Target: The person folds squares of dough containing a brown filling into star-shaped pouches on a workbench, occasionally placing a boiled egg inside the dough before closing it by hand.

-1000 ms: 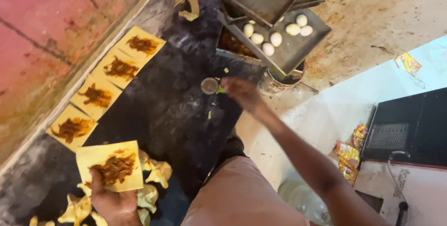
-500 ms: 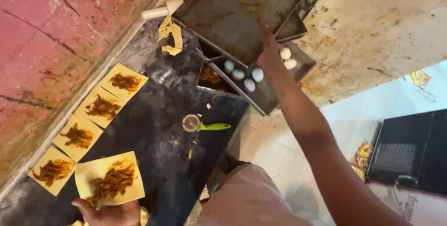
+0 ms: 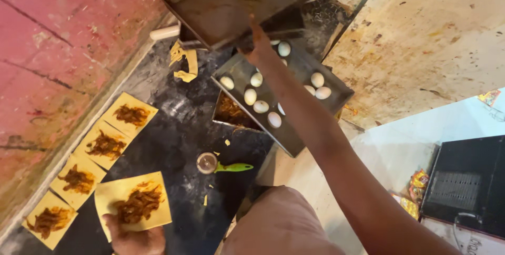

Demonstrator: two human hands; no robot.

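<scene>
On the dark counter: my left hand (image 3: pixel 134 239) holds a filled pastry square (image 3: pixel 134 202).
Right hand (image 3: pixel 259 44): reaching the empty baking tray (image 3: pixel 236 5); grip unclear.
Next: a firm hold.

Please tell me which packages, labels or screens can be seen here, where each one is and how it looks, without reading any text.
Snack packets: lower right on the pale floor, beside the black appliance; small crinkled pouches, yellow, red and orange.
One more packet: right edge, on the pale floor; flat, orange and yellow.
Black appliance: lower right; a dark box with a grey grille panel, no lit screen.
White lettering: bottom right, on a dark surface below the appliance.
</scene>
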